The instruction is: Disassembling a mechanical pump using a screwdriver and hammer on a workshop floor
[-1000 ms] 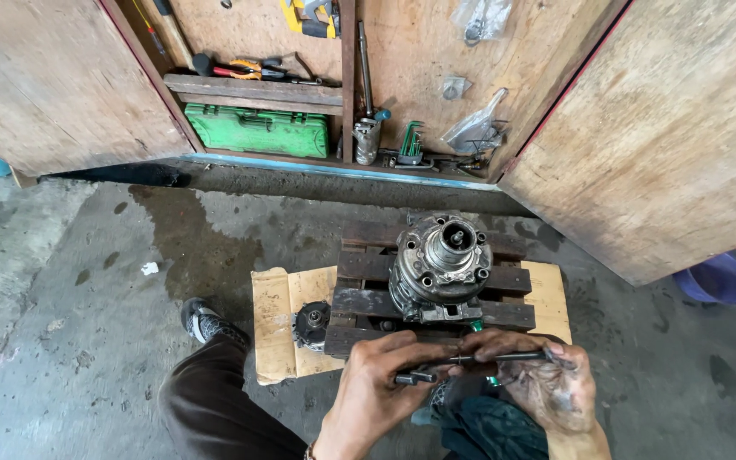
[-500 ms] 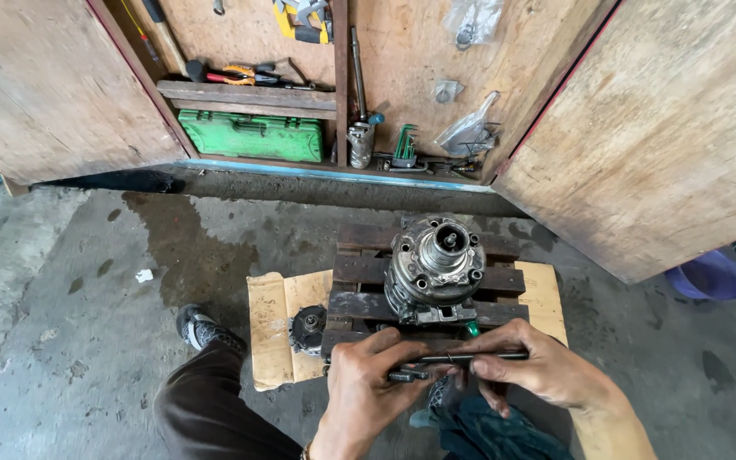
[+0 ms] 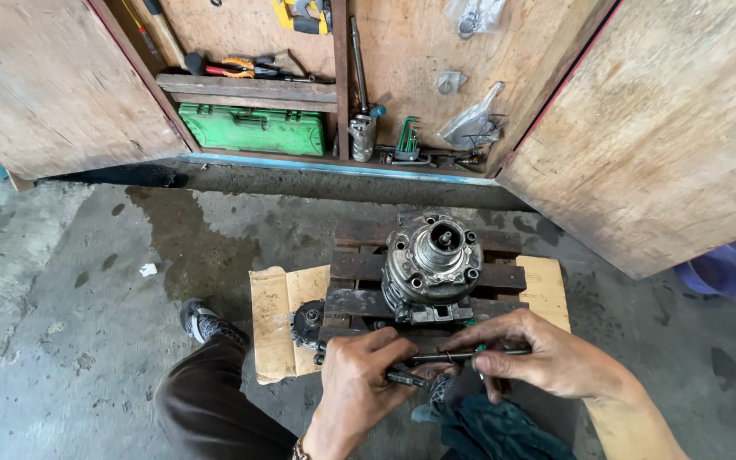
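Observation:
My left hand (image 3: 359, 375) grips the dark handle end of a thin metal rod tool (image 3: 462, 356), and my right hand (image 3: 547, 358) pinches its shaft further along. Both hands hover just in front of a round grey metal machine part (image 3: 432, 264) that stands upright on a small dark wooden pallet (image 3: 504, 277). A small black gear-like piece (image 3: 307, 322) lies to the left of my left hand on a sheet of cardboard (image 3: 270, 319).
An open wooden cabinet holds a green tool case (image 3: 253, 129), pliers (image 3: 244, 64), hex keys (image 3: 408, 136) and plastic bags. Its right door (image 3: 666, 128) swings toward me. My shoe (image 3: 206, 324) rests on the wet concrete floor. A purple tub (image 3: 717, 271) sits right.
The camera has shifted slightly. My right hand has slid along the rod and turned palm down; both hands stay on the tool in front of the machine part.

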